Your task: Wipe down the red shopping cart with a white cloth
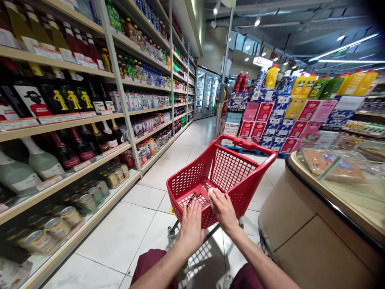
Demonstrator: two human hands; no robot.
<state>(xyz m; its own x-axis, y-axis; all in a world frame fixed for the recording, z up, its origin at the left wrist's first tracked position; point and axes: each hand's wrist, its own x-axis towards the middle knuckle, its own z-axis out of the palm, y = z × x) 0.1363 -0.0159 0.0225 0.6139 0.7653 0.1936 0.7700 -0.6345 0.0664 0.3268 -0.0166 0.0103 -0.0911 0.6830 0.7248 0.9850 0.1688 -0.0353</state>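
Observation:
A red plastic shopping cart (240, 186) stands right in front of me, its handle on the far side. My left hand (192, 228) lies over the cart's near edge, with its fingers stretched out and nothing seen in them. To its right, my right hand (223, 209) is closed on a crumpled white cloth (211, 196) at the same edge. Only a small part of the cloth shows beside the fingers; it could be a wipe. Through the mesh of the basket, the floor is visible.
Shelves of bottles and cans (69, 152) line the left side. A rounded counter (300, 208) with packaged food stands close on the right. Behind the cart are stacked drink cartons (270, 128) topped with juice bottles. Glass-door coolers (206, 92) stand at the aisle's end.

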